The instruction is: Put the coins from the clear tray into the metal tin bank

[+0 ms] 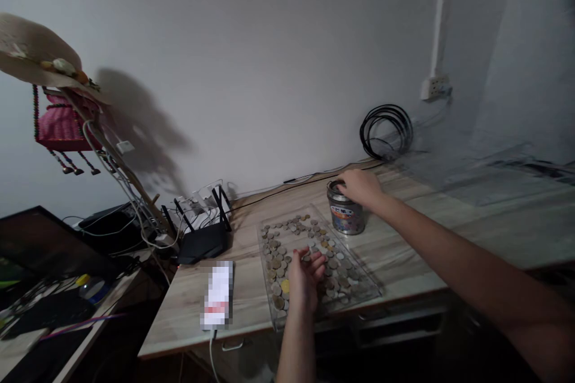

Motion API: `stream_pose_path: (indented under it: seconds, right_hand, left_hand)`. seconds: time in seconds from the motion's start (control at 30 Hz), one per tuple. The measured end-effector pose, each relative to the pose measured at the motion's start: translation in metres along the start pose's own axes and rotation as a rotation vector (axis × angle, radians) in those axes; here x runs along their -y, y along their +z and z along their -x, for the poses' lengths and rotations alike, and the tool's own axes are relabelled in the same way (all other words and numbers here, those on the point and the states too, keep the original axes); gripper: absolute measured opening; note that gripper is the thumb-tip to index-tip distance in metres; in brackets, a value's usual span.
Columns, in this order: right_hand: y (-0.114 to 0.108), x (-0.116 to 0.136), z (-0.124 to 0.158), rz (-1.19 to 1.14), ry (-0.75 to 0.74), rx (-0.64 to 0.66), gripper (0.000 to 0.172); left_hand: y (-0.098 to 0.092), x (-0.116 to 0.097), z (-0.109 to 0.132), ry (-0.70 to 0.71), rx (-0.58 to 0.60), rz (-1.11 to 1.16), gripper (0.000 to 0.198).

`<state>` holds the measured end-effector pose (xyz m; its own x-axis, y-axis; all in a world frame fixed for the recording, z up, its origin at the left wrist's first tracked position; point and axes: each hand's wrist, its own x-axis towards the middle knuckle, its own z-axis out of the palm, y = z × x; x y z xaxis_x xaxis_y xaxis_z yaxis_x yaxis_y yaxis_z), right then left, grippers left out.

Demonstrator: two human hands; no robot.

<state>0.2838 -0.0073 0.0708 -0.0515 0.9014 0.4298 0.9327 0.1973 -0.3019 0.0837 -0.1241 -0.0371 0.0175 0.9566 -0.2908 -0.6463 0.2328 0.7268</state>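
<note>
My left hand (305, 281) is held palm up with its fingers curled into a cup. Small coins seem to lie in it, though they are hard to make out. Below it, many silver and some gold-coloured coins (278, 263) are spread over a clear plastic tray (372, 288). To the right of the tray a round metal tin (347, 220) with a printed label stands upright. Over its mouth is my right hand (359, 187), with closed fingers pointing down at the rim. Those fingertips are partly hidden, and whatever they hold cannot be seen.
A phone (218, 296) on a cable lies left of the tray, behind it a black router (204, 242). Coiled black cable (386, 131) leans against the wall. A straw hat (40, 51) and pink bag (67, 122) hang at left. Transparent sheeting (476, 173) lies at right.
</note>
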Motion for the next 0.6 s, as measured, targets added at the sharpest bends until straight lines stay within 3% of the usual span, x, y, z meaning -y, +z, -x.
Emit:
stream_pose_path:
  seconds: [0.07,0.2,0.3,0.43,0.53,0.6]
  right_hand:
    - [0.008,0.02,0.026,-0.068,-0.149,0.014,0.029]
    - [0.039,0.061,0.083,-0.159,-0.59,0.265,0.023]
    - [0.059,0.076,0.104,-0.145,-0.702,0.332,0.022]
    - [0.047,0.067,0.082,-0.146,-0.626,0.244,0.024]
    - [0.014,0.039,0.04,-0.099,-0.35,0.047,0.024]
    - [-0.006,0.019,0.012,-0.001,-0.107,0.003,0.023]
  left_hand:
    - [-0.001,0.001,-0.001,0.005,0.009,0.009,0.039]
    - [-0.003,0.003,-0.002,0.025,0.03,0.001,0.042]
    - [-0.003,0.003,-0.002,0.059,0.065,-0.023,0.043]
    - [-0.001,0.002,0.0,0.038,0.066,-0.038,0.045]
    - [0.0,0.003,0.001,0.023,0.035,-0.062,0.043]
    - [0.0,0.004,0.0,0.033,0.031,-0.091,0.041]
